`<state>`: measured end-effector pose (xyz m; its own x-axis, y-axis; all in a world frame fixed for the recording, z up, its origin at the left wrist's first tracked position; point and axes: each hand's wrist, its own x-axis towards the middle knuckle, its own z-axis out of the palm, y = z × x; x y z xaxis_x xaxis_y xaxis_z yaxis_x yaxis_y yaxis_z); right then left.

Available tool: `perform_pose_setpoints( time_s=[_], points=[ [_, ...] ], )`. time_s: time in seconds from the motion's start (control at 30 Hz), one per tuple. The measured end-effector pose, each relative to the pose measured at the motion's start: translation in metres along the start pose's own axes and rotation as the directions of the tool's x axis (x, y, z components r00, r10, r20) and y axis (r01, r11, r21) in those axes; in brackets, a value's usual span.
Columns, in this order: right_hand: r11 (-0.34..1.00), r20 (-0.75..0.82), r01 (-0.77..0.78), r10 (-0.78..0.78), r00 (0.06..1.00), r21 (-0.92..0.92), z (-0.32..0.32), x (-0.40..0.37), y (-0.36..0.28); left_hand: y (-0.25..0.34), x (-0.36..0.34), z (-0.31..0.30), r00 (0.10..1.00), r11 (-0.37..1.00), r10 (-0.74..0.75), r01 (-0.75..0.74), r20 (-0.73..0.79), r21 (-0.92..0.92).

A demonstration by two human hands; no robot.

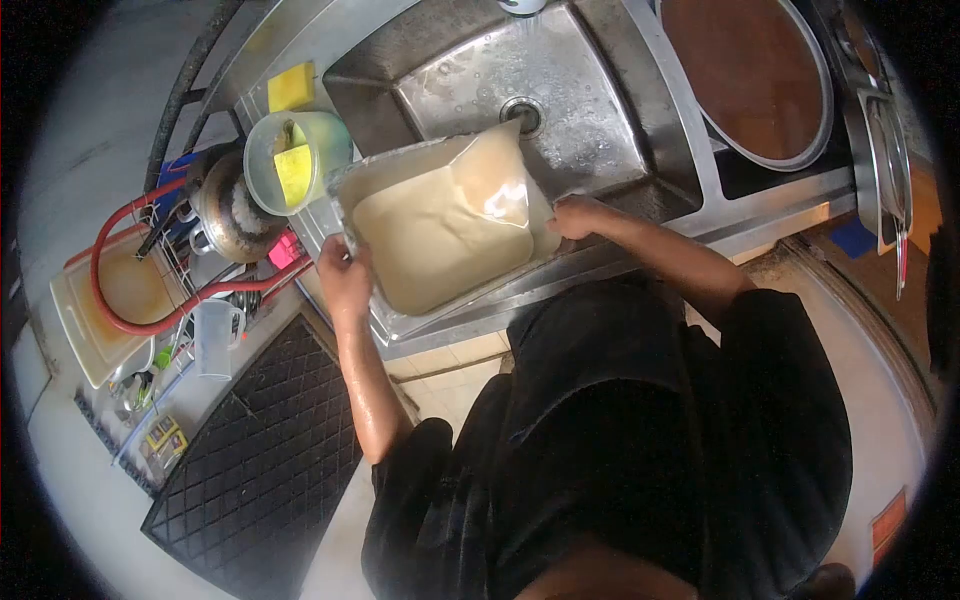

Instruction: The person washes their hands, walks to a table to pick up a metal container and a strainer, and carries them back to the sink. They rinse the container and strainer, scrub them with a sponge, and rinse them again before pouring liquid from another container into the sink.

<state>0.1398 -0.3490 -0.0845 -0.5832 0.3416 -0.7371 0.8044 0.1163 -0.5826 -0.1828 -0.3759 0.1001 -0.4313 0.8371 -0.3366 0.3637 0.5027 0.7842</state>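
A cream rectangular plastic tub (430,230) is tilted over the near left part of the sink. Clear liquid (492,180) pools in its far right corner, close to the drain. My left hand (345,278) grips the tub's left rim, fingers curled over the edge. On the opposite side, my right hand (575,217) is closed on the right edge; its fingertips are partly hidden. Under the tub lies the near rim of the steel sink (590,80), and water falls from the faucet (522,6) at the top.
Left of the sink stand a clear bucket (262,165) with a yellow sponge (293,175) and another yellow sponge (291,88). A rack with pots, a red hose (105,235) and a clear jug (213,340) is further left. A round brown tray (748,75) lies at right.
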Motion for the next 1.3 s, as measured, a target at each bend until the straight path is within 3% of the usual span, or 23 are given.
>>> perform_pose_setpoints(
  time_s=[0.1, 0.2, 0.33, 0.37, 0.4, 0.47, 0.53, 0.57, 0.63, 0.7, 0.73, 0.8, 0.83, 0.87, 0.93, 1.03, 1.1, 1.13, 1.17, 1.2, 1.23, 1.27, 1.3],
  points=[
    [0.997, 0.033, 0.062, -0.064, 0.997, 0.047, -0.009, 0.006, 0.002, 0.017, 0.0, 0.026, 1.0, 0.99, 0.004, -0.003, -0.006, 0.14],
    [0.985, 0.079, 0.048, -0.061, 0.995, 0.164, 0.001, 0.045, 0.028, 0.004, 0.018, 0.046, 0.972, 0.879, 0.221, -0.165, -0.076, 0.447],
    [0.936, 0.094, -0.159, 0.136, 0.986, 0.315, 0.019, 0.099, 0.057, 0.013, 0.04, 0.08, 0.977, 0.892, 0.199, -0.146, -0.081, 0.428],
    [0.968, 0.074, -0.178, 0.167, 0.983, 0.18, 0.005, 0.1, 0.051, 0.017, 0.045, 0.09, 0.972, 0.906, 0.193, -0.124, -0.134, 0.405],
    [0.998, 0.039, -0.04, 0.038, 0.998, 0.054, 0.039, 0.148, 0.088, 0.023, 0.05, 0.103, 0.983, 0.911, 0.134, -0.072, -0.125, 0.405],
    [0.995, 0.059, -0.097, 0.095, 0.994, 0.029, 0.028, 0.159, 0.088, 0.023, 0.067, 0.128, 0.988, 0.915, 0.072, -0.012, -0.135, 0.404],
    [0.987, 0.086, -0.157, 0.153, 0.984, 0.034, 0.051, 0.182, 0.1, 0.006, 0.08, 0.151, 0.933, 0.88, 0.289, -0.171, -0.215, 0.444],
    [0.992, 0.067, -0.126, 0.124, 0.99, 0.026, 0.084, 0.217, 0.131, 0.005, 0.083, 0.16, 0.929, 0.881, 0.289, -0.165, -0.229, 0.443],
    [0.996, 0.046, -0.087, 0.086, 0.995, 0.002, 0.076, 0.222, 0.139, 0.006, 0.09, 0.178, 0.983, 0.932, 0.056, 0.012, -0.177, 0.363],
    [0.848, 0.221, -0.375, 0.311, 0.924, 0.374, 0.037, 0.17, 0.101, 0.008, 0.093, 0.192, 0.973, 0.916, 0.143, -0.061, -0.18, 0.396],
    [0.85, 0.234, -0.374, 0.304, 0.923, 0.371, 0.044, 0.176, 0.103, 0.007, 0.092, 0.197, 0.961, 0.891, 0.225, -0.136, -0.162, 0.432],
    [0.637, 0.235, -0.355, 0.269, 0.934, 0.684, 0.066, 0.174, 0.111, 0.006, 0.092, 0.204, 0.956, 0.912, 0.234, -0.153, -0.176, 0.382],
    [0.627, 0.245, -0.367, 0.275, 0.93, 0.688, 0.088, 0.182, 0.131, 0.01, 0.091, 0.208, 0.946, 0.929, 0.259, -0.189, -0.195, 0.319],
    [0.796, 0.075, -0.12, 0.094, 0.993, 0.593, 0.106, 0.199, 0.155, 0.018, 0.09, 0.207, 0.972, 0.95, 0.148, -0.088, -0.183, 0.299],
    [0.885, -0.077, 0.14, -0.118, 0.99, 0.444, 0.097, 0.205, 0.158, 0.02, 0.092, 0.208, 0.972, 0.948, 0.162, -0.106, -0.171, 0.299],
    [0.979, -0.045, -0.119, 0.128, 0.991, 0.168, 0.06, 0.183, 0.126, 0.011, 0.093, 0.216, 0.948, 0.906, 0.24, -0.142, -0.208, 0.398],
    [0.955, -0.354, -0.229, 0.285, 0.891, 0.191, 0.008, 0.158, 0.094, -0.002, 0.103, 0.225, 0.917, 0.852, 0.324, -0.176, -0.232, 0.494],
    [0.939, -0.537, -0.185, 0.319, 0.781, 0.289, -0.026, 0.136, 0.075, -0.011, 0.108, 0.226, 0.953, 0.92, 0.217, -0.128, -0.211, 0.37],
    [0.907, -0.687, 0.005, 0.315, 0.655, 0.421, -0.075, 0.096, 0.051, -0.017, 0.113, 0.226, 0.978, 0.968, 0.11, -0.065, -0.176, 0.244],
    [0.818, -0.837, 0.316, 0.321, 0.443, 0.481, -0.117, 0.057, 0.03, -0.014, 0.113, 0.224, 0.978, 0.978, 0.105, -0.068, -0.182, 0.199],
    [0.752, -0.89, 0.492, 0.29, 0.351, 0.439, -0.158, 0.019, 0.012, -0.016, 0.114, 0.222, 0.983, 0.976, 0.102, -0.07, -0.153, 0.204],
    [0.694, -0.974, 0.684, 0.18, 0.137, 0.224, -0.182, 0.006, 0.005, -0.017, 0.118, 0.221, 0.98, 0.977, 0.131, -0.102, -0.147, 0.188],
    [0.726, -0.996, 0.683, 0.038, 0.076, 0.08, -0.209, -0.019, -0.016, -0.02, 0.122, 0.219, 0.977, 0.975, 0.16, -0.134, -0.14, 0.177]
  ],
)
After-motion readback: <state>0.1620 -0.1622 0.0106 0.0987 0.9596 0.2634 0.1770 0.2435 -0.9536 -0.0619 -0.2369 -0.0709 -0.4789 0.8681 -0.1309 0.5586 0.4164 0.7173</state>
